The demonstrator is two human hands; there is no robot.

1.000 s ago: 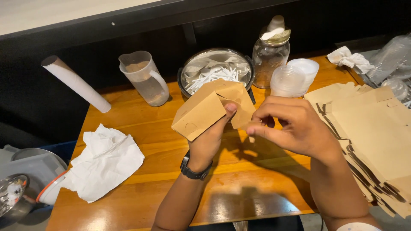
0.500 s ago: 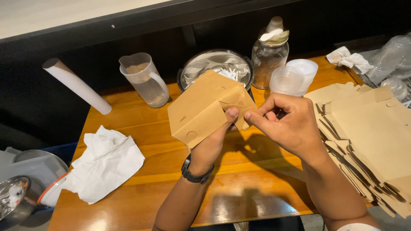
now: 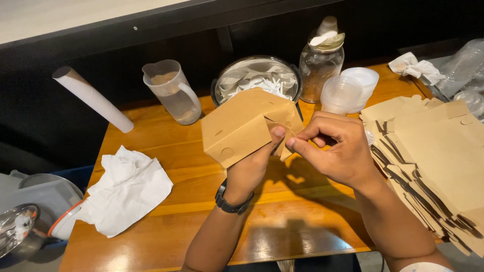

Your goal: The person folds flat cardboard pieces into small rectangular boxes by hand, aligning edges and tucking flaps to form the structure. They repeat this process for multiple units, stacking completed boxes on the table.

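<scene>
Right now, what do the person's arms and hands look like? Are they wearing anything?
Both forearms are bare, with no gloves on either hand. The left hand has a black watch around its wrist. The right hand has nothing on its wrist; something white shows near that elbow, too little to identify.

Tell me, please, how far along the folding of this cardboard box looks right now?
The brown box already has its walls up and holds its shape. The left hand grips it from below while the right hand pinches a flap at its open end, so closing that end is in hand. A stack of flat boxes lies unfolded on the table.
</scene>
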